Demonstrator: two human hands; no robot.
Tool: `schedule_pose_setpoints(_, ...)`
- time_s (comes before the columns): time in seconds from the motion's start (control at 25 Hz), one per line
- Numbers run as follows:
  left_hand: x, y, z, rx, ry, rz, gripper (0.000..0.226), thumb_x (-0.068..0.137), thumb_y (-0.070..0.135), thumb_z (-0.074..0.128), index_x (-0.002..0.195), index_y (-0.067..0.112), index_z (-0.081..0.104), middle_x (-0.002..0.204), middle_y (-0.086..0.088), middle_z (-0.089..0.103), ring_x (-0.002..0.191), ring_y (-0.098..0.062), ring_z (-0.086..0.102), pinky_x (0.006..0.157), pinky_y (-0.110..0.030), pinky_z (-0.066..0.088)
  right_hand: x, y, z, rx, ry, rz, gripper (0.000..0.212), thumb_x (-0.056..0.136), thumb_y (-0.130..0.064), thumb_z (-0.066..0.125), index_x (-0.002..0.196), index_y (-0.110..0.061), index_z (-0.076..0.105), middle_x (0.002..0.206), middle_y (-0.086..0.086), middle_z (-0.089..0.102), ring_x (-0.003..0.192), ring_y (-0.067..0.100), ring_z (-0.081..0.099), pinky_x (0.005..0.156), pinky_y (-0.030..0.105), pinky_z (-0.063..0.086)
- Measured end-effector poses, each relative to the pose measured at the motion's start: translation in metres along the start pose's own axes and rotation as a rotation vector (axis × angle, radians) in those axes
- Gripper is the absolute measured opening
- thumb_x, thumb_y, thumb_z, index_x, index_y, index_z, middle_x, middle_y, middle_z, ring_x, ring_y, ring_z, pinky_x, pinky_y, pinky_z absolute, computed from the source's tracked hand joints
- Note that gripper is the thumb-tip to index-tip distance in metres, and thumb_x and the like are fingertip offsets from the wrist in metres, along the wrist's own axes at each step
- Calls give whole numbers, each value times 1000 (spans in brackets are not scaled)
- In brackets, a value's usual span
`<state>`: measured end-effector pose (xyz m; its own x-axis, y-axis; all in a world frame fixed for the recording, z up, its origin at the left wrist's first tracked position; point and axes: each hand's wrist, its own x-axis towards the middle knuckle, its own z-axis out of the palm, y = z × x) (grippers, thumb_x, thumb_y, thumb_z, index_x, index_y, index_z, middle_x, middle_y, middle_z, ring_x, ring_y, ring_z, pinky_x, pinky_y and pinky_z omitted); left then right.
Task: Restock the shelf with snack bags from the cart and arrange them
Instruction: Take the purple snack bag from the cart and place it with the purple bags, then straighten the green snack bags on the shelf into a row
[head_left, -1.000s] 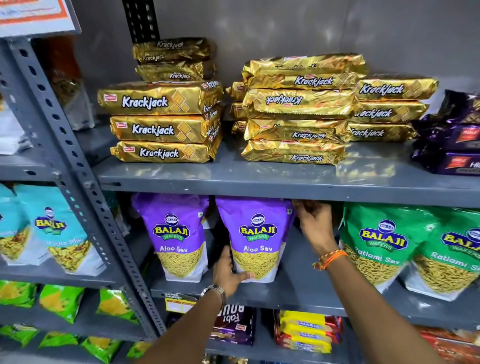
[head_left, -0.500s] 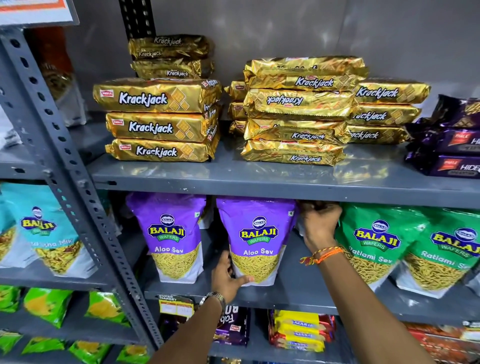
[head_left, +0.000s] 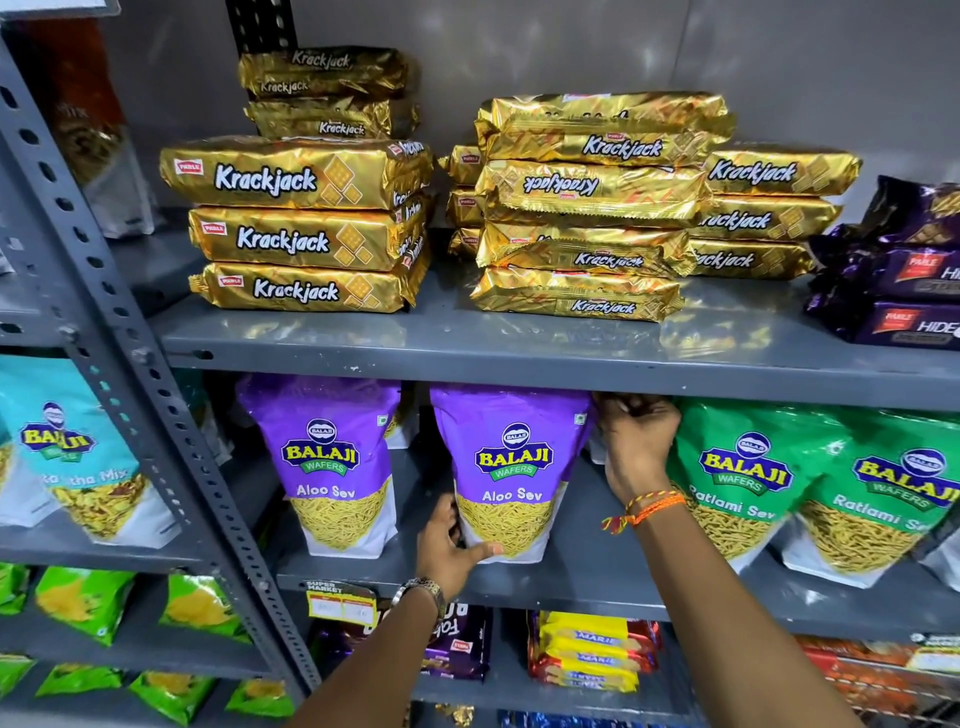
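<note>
We pinch the upright purple snack bag (head_left: 511, 473), yellow sev printed low: left hand (head_left: 447, 553) fingers clamp its bottom corner, right hand (head_left: 638, 447) fingers curl over its top corner.

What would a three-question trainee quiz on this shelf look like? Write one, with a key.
1. True or false: both hands hold the same purple Aloo Sev bag.
2. Which hand grips its lower corner?
A. left hand
B. right hand
3. Fill in: the green bags to the right read Ratlami ____.

Key
1. True: one hand is at the bag's bottom left corner, the other at its top right corner under the upper shelf.
2. A
3. Sev
</note>
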<state>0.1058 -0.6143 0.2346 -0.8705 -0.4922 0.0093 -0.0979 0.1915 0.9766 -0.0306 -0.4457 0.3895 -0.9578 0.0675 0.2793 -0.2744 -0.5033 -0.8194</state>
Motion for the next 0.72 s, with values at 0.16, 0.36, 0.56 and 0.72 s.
schedule_pose_setpoints(0.16, -7, -2, 3, -86, 48, 13, 89, 52, -1, 93, 123, 34, 52, 117, 18, 71, 109, -2, 68, 89, -15, 52, -24, -12, -43, 23, 9, 107, 24, 76, -8, 79, 97, -9, 67, 88, 0, 73, 79, 9, 69, 73, 24, 59)
schedule_pose_setpoints(0.36, -77, 15, 47, -152, 388, -30, 57, 64, -12, 80, 92, 33, 58, 94, -9, 69, 90, -38, 66, 78, -22, 52, -84, -14, -173, -92, 337, 62, 28, 68, -18, 85, 91, -23, 71, 94, 0, 72, 91, 13, 65, 79, 16, 57)
schedule_pose_setpoints(0.56, -79, 58, 147, -134, -68, -27, 60, 70, -5, 82, 115, 25, 55, 120, -6, 64, 106, -20, 61, 97, -30, 49, -69, -21, -245, -452, 305, 227, 60, 75, 8, 78, 126, -9, 52, 132, 11, 56, 123, 27, 54, 91, 26, 53)
schedule_pose_setpoints(0.72, -21, 78, 204, -165, -257, -62, 100, 72, -15, 73, 152, 15, 20, 154, -12, 32, 140, -26, 36, 114, -42, 36, -38, -20, -267, -560, 58, 262, 89, 75, 11, 76, 147, -15, 30, 153, 10, 41, 134, 30, 48, 108, 50, 46)
